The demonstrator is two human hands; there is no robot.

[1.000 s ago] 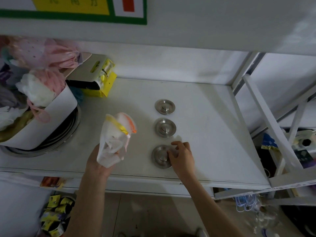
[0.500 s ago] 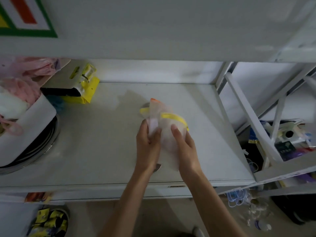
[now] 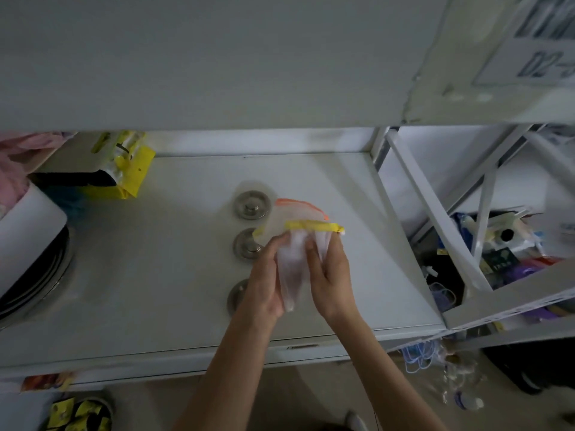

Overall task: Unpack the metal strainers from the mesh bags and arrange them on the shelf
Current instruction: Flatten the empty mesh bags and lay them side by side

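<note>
Three round metal strainers stand in a line on the white shelf (image 3: pixel 155 275): the far strainer (image 3: pixel 251 205), the middle strainer (image 3: pixel 245 244) and the near strainer (image 3: pixel 237 296), the last two partly hidden by my left hand. Above the shelf, both hands hold a bunch of white mesh bags (image 3: pixel 298 244) with yellow and orange rims. My left hand (image 3: pixel 264 281) grips the bags from the left, my right hand (image 3: pixel 331 275) from the right. Whether a strainer is inside the bags cannot be told.
A yellow packet and a cardboard box (image 3: pixel 118 169) lie at the shelf's back left. A white tub of pink and white items (image 3: pixel 21 213) sits on stacked dark pans at the left. White cross-braced racking (image 3: pixel 435 219) and cluttered goods stand to the right.
My right hand left the near strainer and joined the left hand on the mesh bags, which moved to the right over the row of strainers. The camera view shifted.
</note>
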